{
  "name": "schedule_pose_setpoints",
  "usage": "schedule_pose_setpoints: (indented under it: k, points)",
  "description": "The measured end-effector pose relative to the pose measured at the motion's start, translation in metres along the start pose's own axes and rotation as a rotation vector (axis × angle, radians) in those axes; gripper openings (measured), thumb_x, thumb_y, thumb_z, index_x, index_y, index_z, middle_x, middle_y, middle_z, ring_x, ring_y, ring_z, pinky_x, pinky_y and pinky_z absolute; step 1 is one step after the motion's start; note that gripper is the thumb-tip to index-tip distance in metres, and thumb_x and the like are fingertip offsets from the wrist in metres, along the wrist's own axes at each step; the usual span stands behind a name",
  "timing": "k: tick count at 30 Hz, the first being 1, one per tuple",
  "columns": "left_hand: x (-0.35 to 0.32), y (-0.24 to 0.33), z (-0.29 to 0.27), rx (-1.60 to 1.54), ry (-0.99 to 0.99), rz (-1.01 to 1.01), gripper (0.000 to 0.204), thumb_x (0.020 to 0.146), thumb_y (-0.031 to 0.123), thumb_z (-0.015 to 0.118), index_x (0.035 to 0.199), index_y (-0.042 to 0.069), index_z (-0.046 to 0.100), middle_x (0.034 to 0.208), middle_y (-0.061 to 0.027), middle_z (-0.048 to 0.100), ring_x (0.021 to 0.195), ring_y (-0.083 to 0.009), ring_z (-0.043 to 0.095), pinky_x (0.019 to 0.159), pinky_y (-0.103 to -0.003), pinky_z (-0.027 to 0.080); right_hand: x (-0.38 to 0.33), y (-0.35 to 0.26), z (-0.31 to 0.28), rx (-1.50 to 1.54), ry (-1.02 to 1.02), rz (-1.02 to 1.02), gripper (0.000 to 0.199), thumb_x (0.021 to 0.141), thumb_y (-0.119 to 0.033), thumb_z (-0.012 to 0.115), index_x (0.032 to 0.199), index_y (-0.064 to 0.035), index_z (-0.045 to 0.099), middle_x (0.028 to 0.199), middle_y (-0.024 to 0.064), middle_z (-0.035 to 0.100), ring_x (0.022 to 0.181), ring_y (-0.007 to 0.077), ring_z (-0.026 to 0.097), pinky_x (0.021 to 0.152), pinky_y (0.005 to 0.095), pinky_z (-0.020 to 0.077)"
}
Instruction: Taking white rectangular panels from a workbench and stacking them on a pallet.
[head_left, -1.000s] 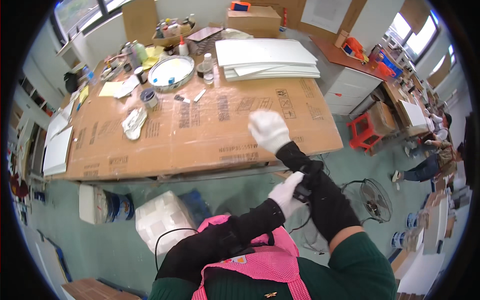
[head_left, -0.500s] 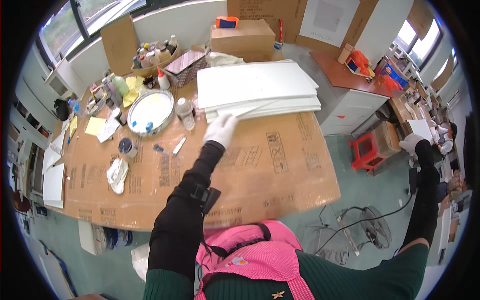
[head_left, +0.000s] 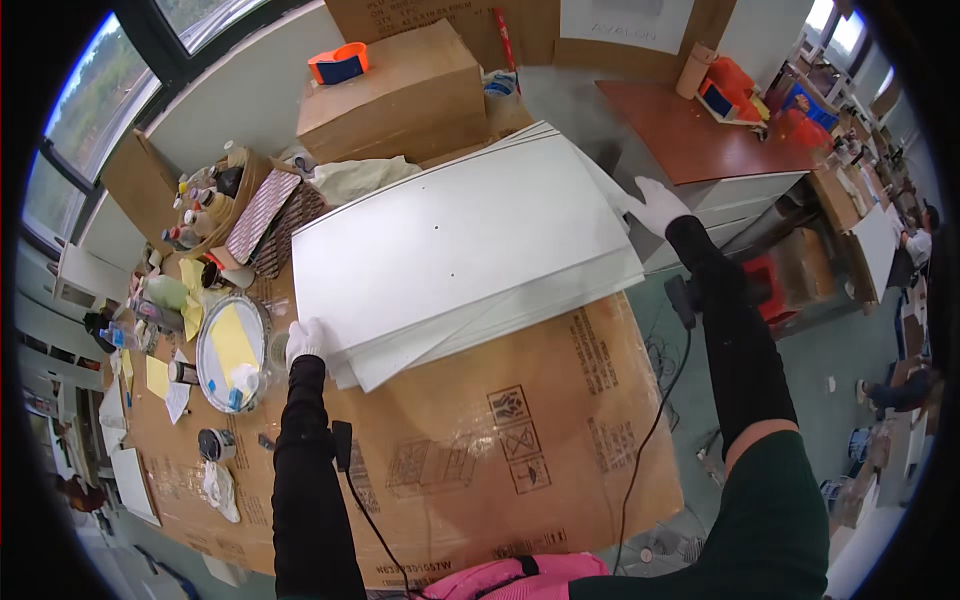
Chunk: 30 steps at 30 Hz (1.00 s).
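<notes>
A stack of flat white rectangular panels (head_left: 450, 240) lies on the brown covered table, its layers slightly fanned out. The top panel has a few small dark holes. My left hand (head_left: 305, 340), in a white glove, is closed at the near left corner of the top panel; its fingertips are partly hidden. At the far right end of the stack, my right hand (head_left: 656, 206) is also gloved. Its thumb points toward the panels' edge, with the fingers spread apart. Black sleeves cover both forearms.
Left of the stack stand a round tray (head_left: 264, 345), a dark jar (head_left: 216, 444) and a crumpled white cloth (head_left: 220, 490). A basket of bottles (head_left: 225, 205) and a cardboard box (head_left: 395, 95) are behind. A red-brown cabinet top (head_left: 690, 125) stands to the right. Cables hang from both forearms.
My left hand has moved from the stack's front edge to its left corner. My right hand has come in from the far right to the stack's right end. The view has shifted closer to the stack.
</notes>
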<state>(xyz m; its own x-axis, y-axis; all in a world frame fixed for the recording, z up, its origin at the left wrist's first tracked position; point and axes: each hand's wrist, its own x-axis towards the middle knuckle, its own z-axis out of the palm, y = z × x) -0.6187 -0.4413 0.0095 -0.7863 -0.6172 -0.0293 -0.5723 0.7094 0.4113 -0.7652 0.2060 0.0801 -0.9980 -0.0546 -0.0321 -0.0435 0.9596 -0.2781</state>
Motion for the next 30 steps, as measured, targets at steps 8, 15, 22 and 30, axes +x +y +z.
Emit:
schedule_pose_setpoints:
  k: [8, 15, 22, 30]
  points:
    - [-0.065, 0.062, 0.024, -0.046, -0.159, -0.061, 0.066, 0.085, 0.052, 0.053, 0.123, -0.003, 0.051, 0.11, -0.0253, 0.063, 0.106, -0.0394, 0.06, 0.091, -0.043, 0.044, 0.097, 0.027, 0.049, 0.101, -0.044, 0.2, 0.083, 0.089, -0.066, 0.031, 0.114, 0.006, 0.062, 0.113, 0.032, 0.059, 0.114, 0.0418, 0.054, 0.1, 0.0433, 0.04]
    - [-0.106, 0.015, 0.062, -0.441, -0.018, -0.081, 0.076, 0.082, 0.043, 0.066, 0.133, -0.007, 0.039, 0.129, -0.0231, 0.051, 0.117, -0.0297, 0.051, 0.098, -0.036, 0.04, 0.066, -0.013, 0.052, 0.053, 0.151, 0.347, 0.078, 0.088, -0.065, 0.035, 0.107, 0.0046, 0.066, 0.11, 0.0286, 0.062, 0.109, 0.0409, 0.058, 0.096, 0.0453, 0.0437]
    - [-0.111, -0.01, 0.073, -0.509, -0.05, -0.159, 0.068, 0.083, 0.034, 0.068, 0.132, -0.003, 0.041, 0.121, -0.0166, 0.055, 0.102, -0.0239, 0.058, 0.081, -0.036, 0.051, 0.015, 0.012, 0.063, 0.213, 0.2, 0.375, 0.078, 0.089, -0.065, 0.036, 0.102, 0.0077, 0.062, 0.109, 0.0323, 0.059, 0.109, 0.0457, 0.053, 0.094, 0.0475, 0.041]
    - [-0.16, -0.037, 0.046, -0.695, -0.117, -0.271, 0.068, 0.08, 0.038, 0.07, 0.127, -0.006, 0.049, 0.114, -0.0189, 0.062, 0.102, -0.0259, 0.061, 0.088, -0.035, 0.048, -0.08, 0.017, 0.05, 0.438, 0.049, 0.397, 0.077, 0.085, -0.063, 0.049, 0.103, 0.0103, 0.063, 0.1, 0.0315, 0.063, 0.102, 0.0434, 0.059, 0.089, 0.0428, 0.0435]
